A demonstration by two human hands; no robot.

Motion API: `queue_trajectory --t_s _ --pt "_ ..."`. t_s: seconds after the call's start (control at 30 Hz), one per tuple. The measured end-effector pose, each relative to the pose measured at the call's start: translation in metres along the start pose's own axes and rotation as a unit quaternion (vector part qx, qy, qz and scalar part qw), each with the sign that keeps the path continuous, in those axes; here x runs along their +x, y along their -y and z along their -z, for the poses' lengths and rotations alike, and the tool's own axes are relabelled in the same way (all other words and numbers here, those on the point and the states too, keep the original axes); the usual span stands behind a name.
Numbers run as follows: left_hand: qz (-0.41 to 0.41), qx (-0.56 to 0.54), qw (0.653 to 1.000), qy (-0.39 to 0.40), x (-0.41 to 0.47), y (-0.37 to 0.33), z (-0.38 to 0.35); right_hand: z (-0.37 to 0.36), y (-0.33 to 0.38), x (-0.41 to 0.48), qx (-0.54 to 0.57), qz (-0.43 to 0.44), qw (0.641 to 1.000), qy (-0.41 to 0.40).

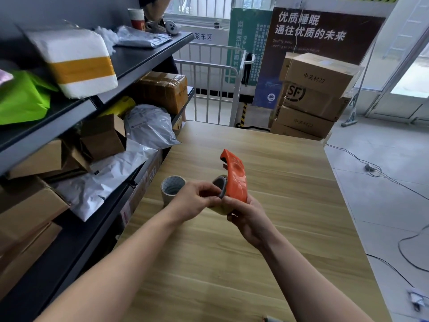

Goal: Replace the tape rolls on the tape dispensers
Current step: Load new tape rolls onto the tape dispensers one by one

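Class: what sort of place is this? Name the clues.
Probably a parcel depot or courier station: shelves crammed with parcels, stacked courier cartons, and a metal cage trolley.

A light wood-grain table (290,240) fills the middle of the room. To its left stands a dark metal shelving unit (148,54) crowded with brown cartons (162,89), grey mailer bags (148,126) and a white foam box (76,59) banded in yellow. Beyond the table's far edge are a white metal railing (209,89), a green poster (250,31) and a dark poster (320,49) with white Chinese lettering, below a barred window (199,8). Stacked cardboard boxes (311,96) sit off its far right corner. To its right, pale floor tiles (383,201) carry loose cables (371,169), and daylight enters through glass doors (411,77).
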State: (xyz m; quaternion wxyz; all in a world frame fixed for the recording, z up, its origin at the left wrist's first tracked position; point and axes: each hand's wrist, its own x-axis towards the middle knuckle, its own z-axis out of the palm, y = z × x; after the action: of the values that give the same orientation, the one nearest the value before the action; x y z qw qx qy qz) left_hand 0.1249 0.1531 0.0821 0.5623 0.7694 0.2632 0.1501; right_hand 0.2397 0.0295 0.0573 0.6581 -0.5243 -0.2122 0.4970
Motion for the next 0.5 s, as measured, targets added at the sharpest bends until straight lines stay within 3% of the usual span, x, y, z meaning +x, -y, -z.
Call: queue_trajectory --t_s 0.23,0.5 --pt "0.026 -0.097 0.995 0.020 -0.001 -0.002 0.011 0.008 0.002 0.000 0.023 -0.020 0.998 0.053" --pt "0.024 -0.174 0.984 0.042 -0.005 0.004 0.015 0.005 0.001 -0.002 0.016 -0.023 0.999 0.021"
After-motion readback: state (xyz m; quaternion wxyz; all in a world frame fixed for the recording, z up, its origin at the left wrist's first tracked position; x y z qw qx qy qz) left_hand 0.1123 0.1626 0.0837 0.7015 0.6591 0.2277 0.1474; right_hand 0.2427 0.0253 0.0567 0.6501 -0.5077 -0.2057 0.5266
